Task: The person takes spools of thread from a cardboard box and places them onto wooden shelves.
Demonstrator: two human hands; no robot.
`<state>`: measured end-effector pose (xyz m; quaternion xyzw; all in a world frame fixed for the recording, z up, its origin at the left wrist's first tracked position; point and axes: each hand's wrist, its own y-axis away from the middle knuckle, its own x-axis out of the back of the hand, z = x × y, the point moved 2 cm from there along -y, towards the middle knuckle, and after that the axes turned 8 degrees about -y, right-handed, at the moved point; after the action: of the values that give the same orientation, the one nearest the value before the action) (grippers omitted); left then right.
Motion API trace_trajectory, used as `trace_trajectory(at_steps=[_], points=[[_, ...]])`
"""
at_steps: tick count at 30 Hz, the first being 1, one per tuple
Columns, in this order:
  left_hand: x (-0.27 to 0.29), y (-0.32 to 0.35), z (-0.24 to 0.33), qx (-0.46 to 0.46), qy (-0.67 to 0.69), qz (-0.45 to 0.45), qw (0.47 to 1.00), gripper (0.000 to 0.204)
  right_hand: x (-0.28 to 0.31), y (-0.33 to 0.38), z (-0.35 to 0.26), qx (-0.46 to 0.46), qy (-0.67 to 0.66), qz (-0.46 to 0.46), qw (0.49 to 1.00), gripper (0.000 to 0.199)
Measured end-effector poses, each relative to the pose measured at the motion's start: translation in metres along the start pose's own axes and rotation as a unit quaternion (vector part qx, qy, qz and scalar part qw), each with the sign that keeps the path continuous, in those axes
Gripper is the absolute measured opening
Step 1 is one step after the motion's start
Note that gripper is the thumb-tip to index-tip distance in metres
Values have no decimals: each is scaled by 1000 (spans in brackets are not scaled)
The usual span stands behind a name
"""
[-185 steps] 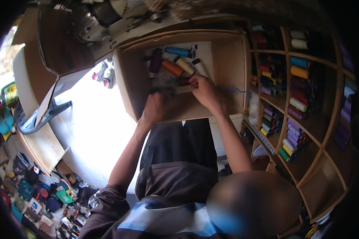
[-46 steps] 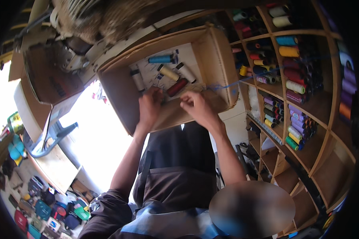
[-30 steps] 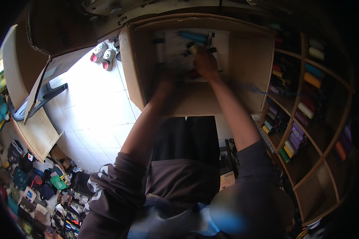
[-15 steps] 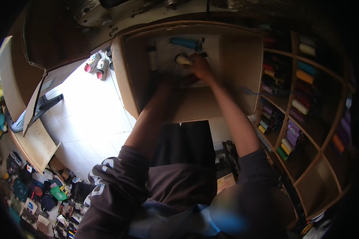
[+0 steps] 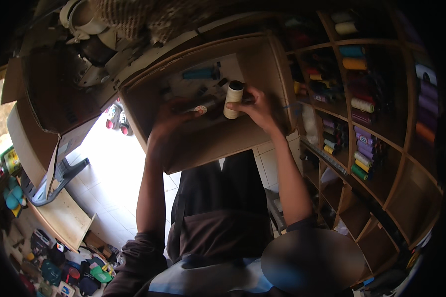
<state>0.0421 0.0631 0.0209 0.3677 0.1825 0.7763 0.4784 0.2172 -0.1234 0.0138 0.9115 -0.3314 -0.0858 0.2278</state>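
My right hand (image 5: 258, 110) is closed round a cream thread spool (image 5: 232, 105), held upright with its dark top end facing up. My left hand (image 5: 172, 119) has its thumb against the pale round end of a second thread spool (image 5: 200, 110), whose darker body is partly in shadow; its fingers are dim but appear wrapped on it. Both hands are inside an open cardboard box (image 5: 208, 157). Farther in lies a blue thread spool (image 5: 199, 74), with several small dark pieces near it on the box floor.
To the right stands a wooden shelf (image 5: 376, 116) with compartments of coloured thread spools. A pair of shoes (image 5: 118, 119) rests on the tiled floor beyond the box's left side. Assorted caps (image 5: 69, 270) lie in a heap at lower left. Machine parts (image 5: 91, 49) are at the upper left.
My right hand has lifted the cream spool and turned it upright, nearer to me. My left hand has come up out of shadow with another spool. The view has shifted and the box appears tilted.
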Motion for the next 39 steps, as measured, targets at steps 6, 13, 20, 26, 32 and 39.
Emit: trace_trajectory(at_steps=[6, 13, 20, 26, 32, 39], points=[[13, 28, 86, -89, 111, 13, 990, 57, 19, 40, -36, 54, -137, 55, 988, 58], [-60, 19, 202, -245, 388, -114, 881, 44, 61, 91, -94, 177, -229, 175, 941, 56], [-149, 58, 321, -351, 305, -277, 841, 60, 121, 148, -133, 281, -253, 338, 862, 51], [-185, 81, 379, -401, 275, -341, 805, 69, 169, 183, -135, 335, -274, 338, 836, 65], [-202, 91, 408, -438, 252, -358, 785, 76, 201, 197, -149, 371, -233, 357, 825, 63], [-190, 82, 461, -565, 9, -200, 800, 72, 252, 220, -148, 342, -228, 476, 777, 51]])
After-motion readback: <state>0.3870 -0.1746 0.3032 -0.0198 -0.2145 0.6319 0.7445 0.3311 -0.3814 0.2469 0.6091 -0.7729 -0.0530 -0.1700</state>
